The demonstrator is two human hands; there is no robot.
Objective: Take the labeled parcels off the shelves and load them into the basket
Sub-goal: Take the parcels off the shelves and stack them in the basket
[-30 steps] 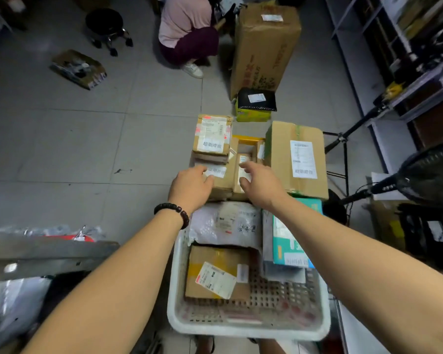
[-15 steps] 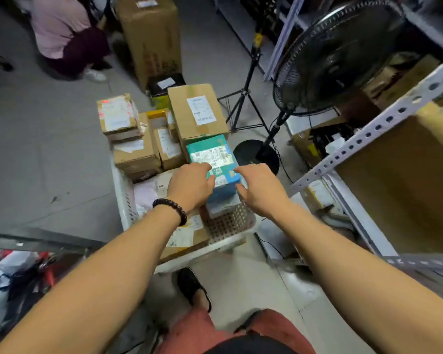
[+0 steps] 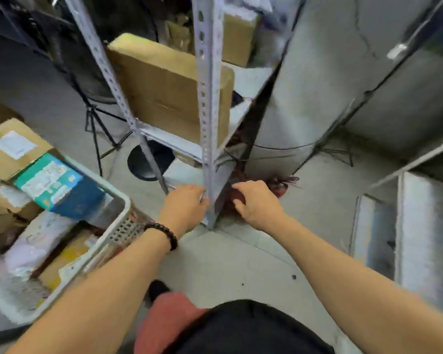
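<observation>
Several labeled parcels (image 3: 49, 185) already fill the basket (image 3: 118, 226) on the floor, while both empty hands, left hand (image 3: 183, 208) and right hand (image 3: 257, 204), fingers loosely curled, reach toward the shelf's bottom corner, where one big carton (image 3: 164, 88) waits.

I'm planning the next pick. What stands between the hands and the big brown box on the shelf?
The shelf's perforated upright post crosses in front of the big brown box. The left hand and the right hand sit low at its foot, either side, both empty.
</observation>
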